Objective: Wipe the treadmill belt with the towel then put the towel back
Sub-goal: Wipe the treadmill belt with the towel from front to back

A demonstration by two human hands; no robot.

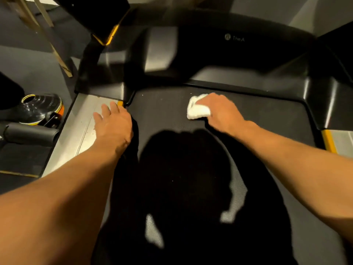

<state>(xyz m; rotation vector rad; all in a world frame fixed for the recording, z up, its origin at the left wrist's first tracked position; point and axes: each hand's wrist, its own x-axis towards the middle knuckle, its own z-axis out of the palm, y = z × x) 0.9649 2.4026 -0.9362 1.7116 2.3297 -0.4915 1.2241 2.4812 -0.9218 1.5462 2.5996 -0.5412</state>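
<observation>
The black treadmill belt [162, 111] runs from the bottom of the view up to the motor cover. A small white towel [196, 109], bunched up, lies on the belt near its front end. My right hand [219, 111] grips the towel from the right and presses it onto the belt. My left hand [112, 125] rests flat with straight fingers on the silver left side rail [82, 127], right at the belt's edge. My shadow darkens the middle of the belt.
The black motor cover [248, 60] and console upright [101, 60] rise ahead. A black and orange weight plate [42, 108] and a padded roller [30, 132] lie on the floor at left. A yellow-edged right rail [338, 138] shows at the right.
</observation>
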